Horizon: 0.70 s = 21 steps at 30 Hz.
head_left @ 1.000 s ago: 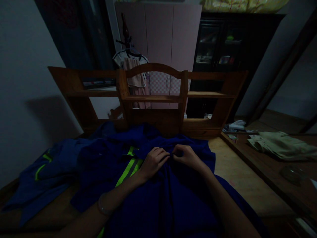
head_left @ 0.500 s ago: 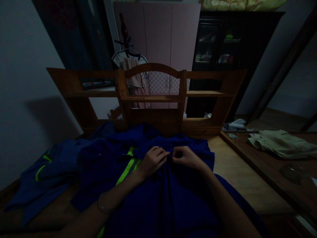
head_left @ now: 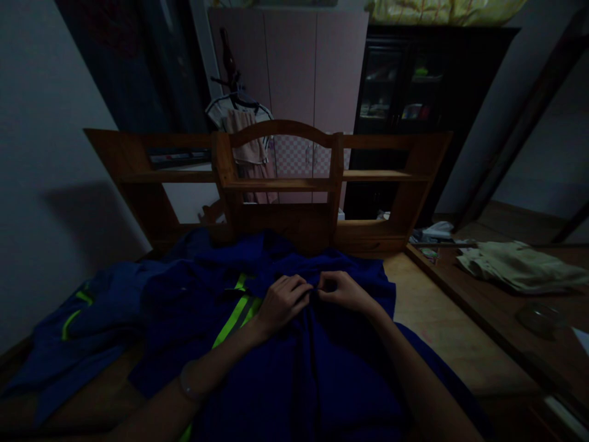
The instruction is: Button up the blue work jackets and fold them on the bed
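The person's left hand [head_left: 283, 302] and right hand [head_left: 343, 290] meet over a dark blue garment [head_left: 354, 356], which lies spread across a wooden surface [head_left: 442, 331] and reaches down toward the person. The fingers of both hands are pinched on the cloth, their tips almost touching, and folds run down from that spot. Any small item between the tips is too dark to make out. On the right hand, the thumb and forefinger curl into a ring.

A bright green stripe [head_left: 234, 322] crosses the garment beside the left forearm, and a bracelet [head_left: 188, 380] circles that arm. Farther left lies a paler blue cloth [head_left: 105, 319] with green bands. A wooden shelf [head_left: 280, 184] stands along the far edge of the surface. To the right, on a brown ledge [head_left: 488, 307], are a pale folded cloth [head_left: 519, 267] and a glass bowl [head_left: 540, 318].
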Motion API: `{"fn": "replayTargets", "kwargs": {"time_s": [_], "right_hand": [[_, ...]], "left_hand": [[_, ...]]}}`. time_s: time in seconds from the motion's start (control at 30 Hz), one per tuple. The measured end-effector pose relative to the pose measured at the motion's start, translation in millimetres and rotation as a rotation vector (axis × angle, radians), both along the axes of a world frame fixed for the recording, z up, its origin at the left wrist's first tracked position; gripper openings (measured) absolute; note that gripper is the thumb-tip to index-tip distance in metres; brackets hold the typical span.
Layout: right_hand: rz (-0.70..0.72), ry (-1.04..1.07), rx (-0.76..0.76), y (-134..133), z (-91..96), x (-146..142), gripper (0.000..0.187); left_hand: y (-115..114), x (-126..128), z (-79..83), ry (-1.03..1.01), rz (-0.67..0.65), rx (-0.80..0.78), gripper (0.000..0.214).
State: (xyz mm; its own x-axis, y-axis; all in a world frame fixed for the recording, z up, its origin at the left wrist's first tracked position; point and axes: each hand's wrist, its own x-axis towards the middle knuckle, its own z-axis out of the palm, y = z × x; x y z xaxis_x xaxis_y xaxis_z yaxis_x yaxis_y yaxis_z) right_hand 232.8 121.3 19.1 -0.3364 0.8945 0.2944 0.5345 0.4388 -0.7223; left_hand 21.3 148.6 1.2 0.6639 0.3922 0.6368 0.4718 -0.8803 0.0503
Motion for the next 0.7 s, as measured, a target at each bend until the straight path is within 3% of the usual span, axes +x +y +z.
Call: {"fn": "replayTargets", "kwargs": {"time_s": [0.33,0.53,0.7], "right_hand": [[0.051,-0.004,-0.049,-3.5,2.7,0.8,0.01],[-0.021,-0.051,0.079,-3.8,0.4,-4.1,0.007],[-0.025,-0.078,0.139,-3.3,0.1,-2.8,0.008]], "left_hand": [[-1.7,1.3,-4.5,0.03,0.036,0.058,0.021],[1.0,3.7,-4.7,0.037,0.039,0.053,0.016],[7.3,1.0,-2.9,0.055,-0.035,0.028,0.017]]}}
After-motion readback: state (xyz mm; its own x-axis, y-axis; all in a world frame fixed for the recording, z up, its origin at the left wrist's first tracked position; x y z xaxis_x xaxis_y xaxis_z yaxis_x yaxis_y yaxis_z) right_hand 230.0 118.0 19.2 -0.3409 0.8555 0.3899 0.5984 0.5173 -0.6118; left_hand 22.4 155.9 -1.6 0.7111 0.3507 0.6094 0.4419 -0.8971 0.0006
